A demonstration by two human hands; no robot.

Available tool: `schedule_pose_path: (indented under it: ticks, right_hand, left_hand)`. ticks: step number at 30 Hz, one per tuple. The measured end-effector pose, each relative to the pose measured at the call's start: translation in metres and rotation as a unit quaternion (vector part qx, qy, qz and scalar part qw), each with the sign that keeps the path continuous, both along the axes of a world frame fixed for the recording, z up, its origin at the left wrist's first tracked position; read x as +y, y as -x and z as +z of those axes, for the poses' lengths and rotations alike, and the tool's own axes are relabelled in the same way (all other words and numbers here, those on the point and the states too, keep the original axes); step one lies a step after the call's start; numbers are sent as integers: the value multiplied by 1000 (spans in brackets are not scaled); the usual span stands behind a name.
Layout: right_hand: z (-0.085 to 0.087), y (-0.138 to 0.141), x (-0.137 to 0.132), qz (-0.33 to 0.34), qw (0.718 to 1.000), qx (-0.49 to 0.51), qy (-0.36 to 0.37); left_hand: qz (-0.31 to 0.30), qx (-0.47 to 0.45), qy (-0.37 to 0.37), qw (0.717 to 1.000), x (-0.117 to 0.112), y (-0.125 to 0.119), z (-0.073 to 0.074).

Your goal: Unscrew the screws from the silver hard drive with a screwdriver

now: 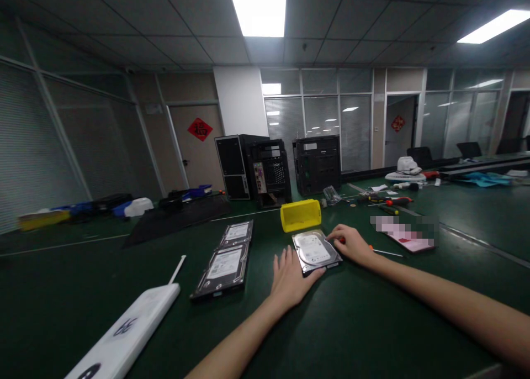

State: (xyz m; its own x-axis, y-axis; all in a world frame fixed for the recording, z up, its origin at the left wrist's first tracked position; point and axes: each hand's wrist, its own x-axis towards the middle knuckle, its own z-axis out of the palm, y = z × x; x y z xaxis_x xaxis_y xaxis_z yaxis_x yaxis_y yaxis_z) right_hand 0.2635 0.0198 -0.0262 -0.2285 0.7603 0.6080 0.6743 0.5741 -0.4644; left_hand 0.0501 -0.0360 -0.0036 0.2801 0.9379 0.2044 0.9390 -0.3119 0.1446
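Observation:
A silver hard drive [313, 249] with a white label lies on the green table in front of me. My left hand [287, 279] rests at its near left corner, fingers spread and stretched out, the thumb along the front edge. My right hand [351, 243] is at the drive's right side, its index finger reaching to the top edge. Its other fingers are curled around a red-handled screwdriver [387, 252], whose thin shaft points out to the right; the hand hides most of the handle. Two more hard drives [226, 264] lie end to end on the left.
Just behind the drive sits a yellow bin [301, 215]. Black computer cases [271, 172] stand at the back. A white power bank-like slab [128, 332] lies front left. To the right are a pink, partly blurred flat object [409, 238] and several hand tools [397, 201].

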Motion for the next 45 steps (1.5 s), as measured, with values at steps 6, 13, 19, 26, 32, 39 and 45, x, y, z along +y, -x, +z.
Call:
schedule_pose_path:
  ticks: [6,13,19,26,32,39,45]
  right_hand:
    - [2,1,-1,-17,1000,-4,5]
    - [5,2,-7,-38,999,-22,12]
    - [9,3,-10,-48,998,-24,27]
    - [8,3,-9,-48,998,-32,18]
    - [10,4,-10,-52,998,-28,19]
    - [10,4,-11,-45,998,-33,21]
    - [11,4,-12,-51,998,-31,25]
  left_hand:
    - [2,2,5,1000,-2,0,3]
    - [0,-1,10,1000,-3,0,4]
    - [1,-3,17,1000,-3,0,5]
    - [-1,0,2,1000,0,1,0]
    - [0,3,2,1000,0,1,0]
    - [-2,0,5,1000,-1,1,1]
    - [0,2,6,1000,0,2,-1]
